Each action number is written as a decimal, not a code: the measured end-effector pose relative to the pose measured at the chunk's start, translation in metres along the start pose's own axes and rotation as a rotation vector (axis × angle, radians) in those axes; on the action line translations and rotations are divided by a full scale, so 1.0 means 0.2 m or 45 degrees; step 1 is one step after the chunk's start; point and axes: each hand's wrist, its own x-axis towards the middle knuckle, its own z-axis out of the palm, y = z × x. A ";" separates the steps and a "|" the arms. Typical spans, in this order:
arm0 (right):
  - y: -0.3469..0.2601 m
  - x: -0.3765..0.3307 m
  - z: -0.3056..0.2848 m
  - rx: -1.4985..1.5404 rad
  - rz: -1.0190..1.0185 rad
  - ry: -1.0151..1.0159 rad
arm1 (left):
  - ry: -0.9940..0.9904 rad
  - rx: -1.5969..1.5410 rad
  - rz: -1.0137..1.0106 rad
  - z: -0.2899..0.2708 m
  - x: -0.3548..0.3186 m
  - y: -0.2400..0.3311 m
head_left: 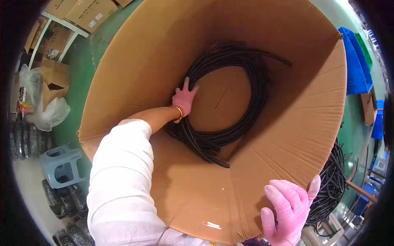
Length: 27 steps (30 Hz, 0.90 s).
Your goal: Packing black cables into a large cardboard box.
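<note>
A tall brown cardboard carton (135,74) stands open in front of me, with a large coil of black cable or tubing (258,82) at its bottom. One loose end reaches toward the carton's right wall, and several cut ends lie at the near side. My left hand (184,99), in a pink glove with a gold bracelet at the wrist, reaches down inside. Its fingers are spread against the left side of the coil. My right hand (287,209), also pink-gloved, is at the carton's near right rim, fingers apart and slightly bent; it holds nothing I can see.
More black coils (328,188) lie outside the carton on the right, beside blue bins (355,61). To the left are a grey plastic stool (61,166), wrapped black rolls (30,139), clear plastic bags (53,112) and a white-framed shelf (65,24). Cardboard boxes (91,14) stand at the far left.
</note>
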 end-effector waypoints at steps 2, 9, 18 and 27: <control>0.00 0.01 0.00 0.013 0.000 0.010 | 0.038 0.098 0.027 0.02 0.06 -0.06; -0.02 0.00 -0.03 -0.025 0.029 0.063 | 0.229 0.519 0.431 0.09 0.05 -0.05; 0.01 -0.02 0.05 0.176 -0.061 0.214 | -0.834 1.090 0.321 -0.21 0.12 0.27; 0.11 -0.08 0.18 0.190 -0.063 0.596 | 0.652 1.001 0.940 -1.35 -0.79 1.24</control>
